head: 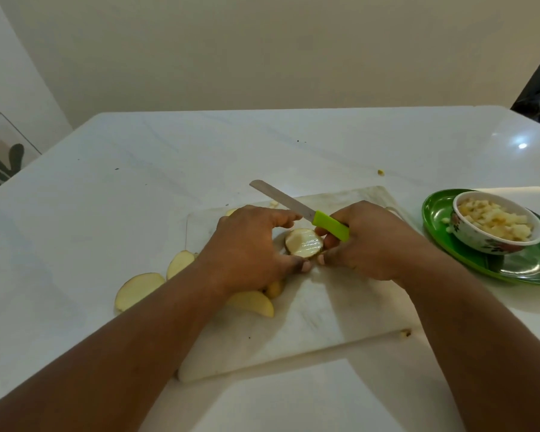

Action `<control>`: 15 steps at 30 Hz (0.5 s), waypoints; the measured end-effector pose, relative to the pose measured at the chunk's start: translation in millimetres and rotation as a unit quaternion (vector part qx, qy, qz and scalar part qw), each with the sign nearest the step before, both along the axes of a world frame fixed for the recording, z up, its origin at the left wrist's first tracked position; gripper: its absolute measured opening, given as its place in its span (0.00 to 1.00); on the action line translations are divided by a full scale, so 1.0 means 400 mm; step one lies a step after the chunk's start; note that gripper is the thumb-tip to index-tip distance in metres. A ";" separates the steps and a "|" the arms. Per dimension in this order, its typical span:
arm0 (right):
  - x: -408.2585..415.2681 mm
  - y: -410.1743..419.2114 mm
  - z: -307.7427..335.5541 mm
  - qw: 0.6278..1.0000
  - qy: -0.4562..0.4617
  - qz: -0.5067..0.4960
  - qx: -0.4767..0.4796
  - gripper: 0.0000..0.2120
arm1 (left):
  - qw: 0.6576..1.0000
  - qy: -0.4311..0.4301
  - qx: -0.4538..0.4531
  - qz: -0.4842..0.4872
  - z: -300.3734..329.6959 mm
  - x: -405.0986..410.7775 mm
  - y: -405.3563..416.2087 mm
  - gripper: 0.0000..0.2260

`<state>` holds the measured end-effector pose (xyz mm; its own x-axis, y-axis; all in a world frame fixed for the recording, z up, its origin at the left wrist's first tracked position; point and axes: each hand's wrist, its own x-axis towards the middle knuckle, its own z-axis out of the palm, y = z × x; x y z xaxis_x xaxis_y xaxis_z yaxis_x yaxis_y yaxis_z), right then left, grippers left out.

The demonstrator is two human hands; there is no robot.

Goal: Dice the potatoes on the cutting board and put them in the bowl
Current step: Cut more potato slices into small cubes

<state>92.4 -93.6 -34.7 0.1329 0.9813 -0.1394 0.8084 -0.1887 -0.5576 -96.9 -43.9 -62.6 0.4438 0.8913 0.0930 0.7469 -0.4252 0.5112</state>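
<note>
Two forearms reach in from the near edge and meet over the board [309, 332], the left one crossing its near-left corner.

The slice [303, 243] being worked lies flat, cut face up, near the middle of the board between the two hands, probably so it cannot rock under the blade. The left hand [250, 251] arches over its left side, thumb tip by the slice's near edge and forefinger reaching past its far edge; whether those fingers actually press it I cannot tell. They look set to square it up before the next cuts.

The right hand [365, 241] is closed round the green handle of the knife [296, 210], its thumb tip down beside the slice. The blade points away to the far left, lifted clear of the potato, so no cut is under way.

More slices wait to the left: one wedge [253, 302] on the board just under the left wrist, two others [139, 289] lying off the board on the table [138, 182].

The bowl [498, 226], already well filled with dice, sits on a green plate [536, 263] just right of the board, handy for the knife hand. A stray bit [380, 172] lies beyond the board.
</note>
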 end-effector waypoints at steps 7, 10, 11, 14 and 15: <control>-0.003 -0.079 0.062 0.993 -0.016 -0.016 0.114 0.12 | 0.998 0.049 0.004 -0.035 0.015 -0.006 0.005 0.25; -0.045 -0.152 0.054 0.976 -0.167 -0.014 0.136 0.22 | 0.999 0.022 -0.016 -0.026 0.016 -0.006 0.015 0.22; -0.061 -0.176 0.041 0.973 -0.188 -0.015 0.132 0.26 | 0.999 0.016 -0.021 -0.025 0.017 -0.005 0.017 0.22; -0.086 -0.219 0.007 0.975 -0.186 -0.021 0.120 0.29 | 0.999 0.007 -0.023 -0.027 0.018 -0.003 0.022 0.22; -0.088 -0.223 0.000 0.975 -0.185 -0.024 0.118 0.30 | 0.999 0.005 -0.023 -0.027 0.019 -0.004 0.022 0.21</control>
<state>57.4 -182.6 -34.6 0.1774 0.9716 0.1564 0.9562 -0.1325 -0.2610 -98.5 -35.2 -55.1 0.4925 0.8690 0.0479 0.7284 -0.4417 0.5238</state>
